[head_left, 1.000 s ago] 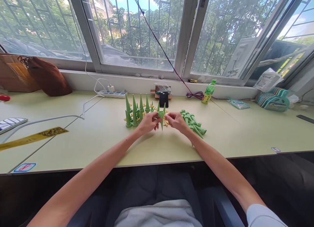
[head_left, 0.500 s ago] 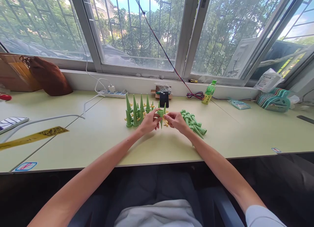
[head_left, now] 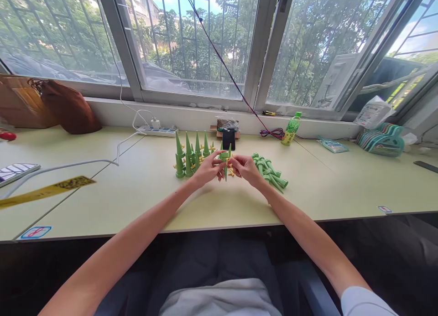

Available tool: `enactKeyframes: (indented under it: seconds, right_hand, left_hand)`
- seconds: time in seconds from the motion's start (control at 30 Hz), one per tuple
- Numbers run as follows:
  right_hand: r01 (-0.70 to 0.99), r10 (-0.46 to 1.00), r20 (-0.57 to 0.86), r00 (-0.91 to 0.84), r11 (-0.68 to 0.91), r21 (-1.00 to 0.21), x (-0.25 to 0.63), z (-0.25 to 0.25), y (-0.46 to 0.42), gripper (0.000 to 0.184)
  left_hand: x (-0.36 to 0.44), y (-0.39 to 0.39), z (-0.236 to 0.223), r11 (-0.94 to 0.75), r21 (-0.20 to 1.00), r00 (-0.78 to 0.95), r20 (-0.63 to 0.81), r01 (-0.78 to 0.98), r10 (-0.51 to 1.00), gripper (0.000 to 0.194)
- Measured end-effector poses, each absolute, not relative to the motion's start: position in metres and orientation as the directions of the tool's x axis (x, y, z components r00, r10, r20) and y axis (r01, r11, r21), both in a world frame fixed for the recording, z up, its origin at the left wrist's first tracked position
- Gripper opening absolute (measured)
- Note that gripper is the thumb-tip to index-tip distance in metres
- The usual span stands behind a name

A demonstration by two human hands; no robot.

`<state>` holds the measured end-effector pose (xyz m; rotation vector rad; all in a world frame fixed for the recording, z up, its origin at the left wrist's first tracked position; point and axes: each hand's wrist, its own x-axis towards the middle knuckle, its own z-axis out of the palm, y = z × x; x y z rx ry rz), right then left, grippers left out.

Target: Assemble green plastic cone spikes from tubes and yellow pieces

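My left hand [head_left: 209, 168] is closed around a green plastic watering spike [head_left: 225, 157], its point down and its wide end up. The fingers of my right hand [head_left: 245, 167] pinch a small yellow valve [head_left: 229, 161] against the side of that spike. To the left, several green spikes [head_left: 179, 163] stand points up on the table, with yellow valves [head_left: 202, 147] showing among them. Loose yellow pieces [head_left: 232, 172] lie just behind my fingers. On the right, a pile of loose green spikes [head_left: 271, 171] rests near my right wrist.
A phone [head_left: 229, 138] leans at the back of the pale table [head_left: 219, 211]. A green-capped bottle [head_left: 292, 129] stands right of it, a power strip [head_left: 159, 131] left. A white cable [head_left: 82, 162] and yellow tape strip [head_left: 51, 190] are at the left. Teal items [head_left: 382, 140] stand far right.
The spike's wide end has tipped slightly, so less of its opening shows. The yellow valve in my right fingers now shows more plainly against it. Both arms are almost still.
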<state>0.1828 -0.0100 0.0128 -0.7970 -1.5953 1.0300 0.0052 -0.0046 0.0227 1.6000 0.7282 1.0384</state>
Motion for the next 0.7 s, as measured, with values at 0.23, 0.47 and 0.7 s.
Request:
enactKeyframes:
  seconds: [0.23,0.47,0.7]
  right_hand:
    - [0.002,0.886,0.394,-0.246,0.407,-0.913,0.1817,0.0147,-0.0122,0.047]
    - [0.009,0.869,0.432,-0.239,0.447,-0.894,0.1812,0.0143,-0.0122,0.044]
    - [0.028,0.848,0.474,-0.237,0.494,-0.869,0.1811,0.0131,-0.0113,0.04]
  left_hand:
    - [0.0043,-0.0051,0.0222,-0.263,0.962,0.462,0.266,-0.074,0.846,0.072]
    - [0.0039,-0.0063,0.0233,-0.236,0.968,0.487,0.244,-0.079,0.838,0.072]
    - [0.0031,-0.0105,0.0275,-0.249,0.967,0.504,0.244,-0.058,0.829,0.065]
